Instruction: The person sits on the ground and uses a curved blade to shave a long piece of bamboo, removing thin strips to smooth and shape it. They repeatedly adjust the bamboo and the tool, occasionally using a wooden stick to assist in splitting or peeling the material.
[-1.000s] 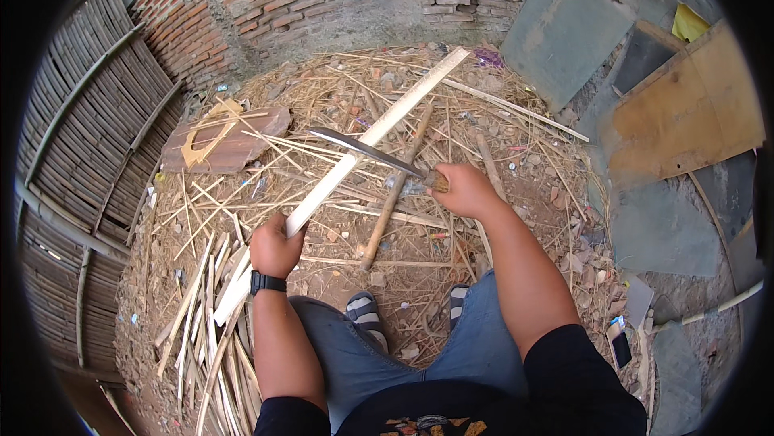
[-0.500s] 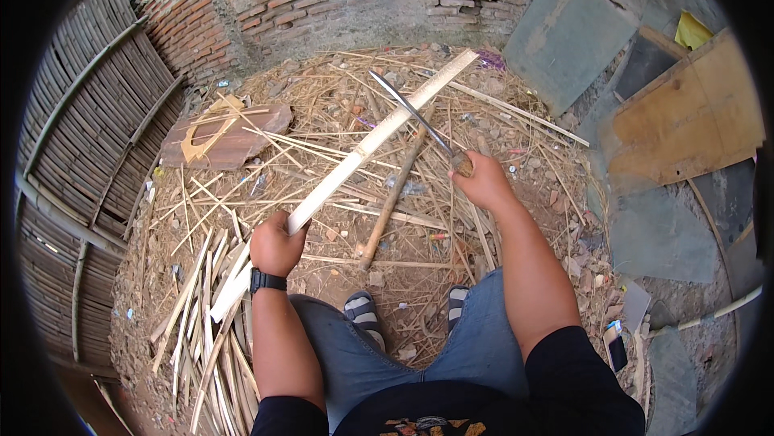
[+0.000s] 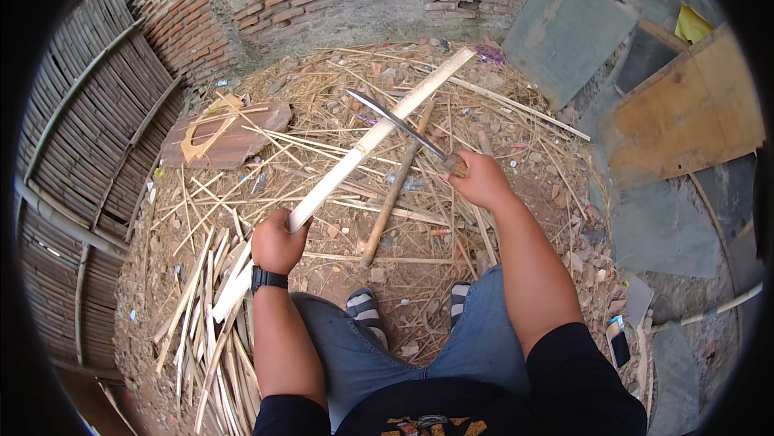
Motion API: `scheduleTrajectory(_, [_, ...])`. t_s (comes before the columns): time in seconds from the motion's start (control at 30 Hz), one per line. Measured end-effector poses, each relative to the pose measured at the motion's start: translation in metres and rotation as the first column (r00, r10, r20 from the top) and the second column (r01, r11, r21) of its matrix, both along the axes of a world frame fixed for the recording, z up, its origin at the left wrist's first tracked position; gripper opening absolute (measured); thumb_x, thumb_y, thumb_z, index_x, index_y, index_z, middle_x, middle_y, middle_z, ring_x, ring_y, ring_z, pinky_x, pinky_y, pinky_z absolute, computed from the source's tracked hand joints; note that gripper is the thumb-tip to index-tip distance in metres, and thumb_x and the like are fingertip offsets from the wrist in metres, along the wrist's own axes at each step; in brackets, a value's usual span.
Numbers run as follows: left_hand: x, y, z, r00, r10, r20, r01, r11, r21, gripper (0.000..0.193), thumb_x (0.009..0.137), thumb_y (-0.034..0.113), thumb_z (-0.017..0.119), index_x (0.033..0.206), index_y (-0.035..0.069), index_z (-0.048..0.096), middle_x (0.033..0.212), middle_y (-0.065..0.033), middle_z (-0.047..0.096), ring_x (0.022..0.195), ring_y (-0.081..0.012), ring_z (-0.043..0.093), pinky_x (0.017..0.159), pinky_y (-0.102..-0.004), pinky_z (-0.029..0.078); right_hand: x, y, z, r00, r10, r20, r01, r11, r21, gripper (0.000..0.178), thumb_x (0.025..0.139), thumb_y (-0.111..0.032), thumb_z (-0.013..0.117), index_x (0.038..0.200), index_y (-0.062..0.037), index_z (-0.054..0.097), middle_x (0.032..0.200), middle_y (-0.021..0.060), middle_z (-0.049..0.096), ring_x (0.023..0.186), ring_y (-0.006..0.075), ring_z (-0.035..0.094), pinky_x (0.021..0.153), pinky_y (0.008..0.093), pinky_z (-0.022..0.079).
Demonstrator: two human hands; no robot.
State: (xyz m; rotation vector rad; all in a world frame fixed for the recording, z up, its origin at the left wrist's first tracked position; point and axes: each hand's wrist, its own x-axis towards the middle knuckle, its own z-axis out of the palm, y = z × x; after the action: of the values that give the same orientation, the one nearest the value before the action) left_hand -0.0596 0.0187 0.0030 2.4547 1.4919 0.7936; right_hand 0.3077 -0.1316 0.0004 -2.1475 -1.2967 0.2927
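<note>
A long pale bamboo strip (image 3: 355,155) slants from lower left to upper right in front of me. My left hand (image 3: 277,244) is closed round its lower part, and a short end sticks out below the fist. In my right hand (image 3: 482,179) is the wooden handle of a machete (image 3: 387,116), gripped with closed fingers. Its narrow dark blade crosses over the strip above the middle, tip toward the upper left. Whether the edge touches the strip I cannot tell.
A heap of split bamboo strips (image 3: 218,347) lies by my left leg. Beyond my feet a thick stick (image 3: 389,210) rests on littered ground. A woven bamboo wall (image 3: 89,129) stands left, a brick wall (image 3: 347,0) behind, leaning boards (image 3: 685,105) right. A phone (image 3: 618,346) lies at the right.
The machete blade has swung left and slightly down along the strip, and my right hand has shifted a little left. My left hand and the strip have hardly moved.
</note>
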Motion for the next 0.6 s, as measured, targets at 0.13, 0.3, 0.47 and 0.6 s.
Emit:
scheduleTrajectory(0.13, [-0.001,0.000,0.000,1.000,0.010,0.000,-0.010,1.000,-0.001,0.040,0.083,0.036,0.085,0.077,0.002,0.063,0.071,-0.0201,0.067,0.064,-0.0392,0.065,0.061,-0.0459,0.051,-0.001,0.000,0.002,1.000,-0.014,-0.011,0.015,1.000,0.015,0.039,0.089,-0.031,0.079,0.117,-0.0055,0.071,0.093,0.0215,0.073,0.092,0.0386,0.072,0.083,0.0480,0.055])
scheduleTrajectory(0.3, [0.000,0.001,-0.001,1.000,0.026,-0.002,-0.026,0.999,-0.025,0.039,0.083,0.035,0.085,0.078,0.003,0.065,0.071,-0.0200,0.067,0.063,-0.0379,0.066,0.061,-0.0451,0.051,-0.005,0.009,-0.009,0.993,0.116,-0.023,-0.116,0.993,0.007,0.044,0.088,-0.031,0.079,0.123,-0.0052,0.070,0.100,0.0234,0.073,0.096,0.0397,0.072,0.085,0.0478,0.055])
scheduleTrajectory(0.47, [-0.002,0.001,-0.001,1.000,0.015,-0.003,-0.015,1.000,-0.005,0.039,0.083,0.035,0.085,0.077,0.002,0.065,0.070,-0.0194,0.067,0.063,-0.0371,0.066,0.061,-0.0448,0.051,-0.018,0.005,-0.004,0.990,0.124,0.073,-0.129,0.989,0.072,0.046,0.088,-0.031,0.079,0.125,-0.0048,0.069,0.101,0.0238,0.073,0.096,0.0402,0.071,0.086,0.0466,0.056])
scheduleTrajectory(0.6, [0.000,-0.002,0.000,0.999,-0.018,0.036,0.018,1.000,0.002,0.040,0.083,0.035,0.086,0.076,0.002,0.063,0.069,-0.0192,0.066,0.061,-0.0372,0.064,0.060,-0.0447,0.050,-0.006,-0.001,0.007,0.994,0.111,0.011,-0.111,0.994,-0.010,0.044,0.088,-0.031,0.079,0.124,-0.0061,0.070,0.103,0.0229,0.074,0.097,0.0397,0.071,0.086,0.0471,0.055])
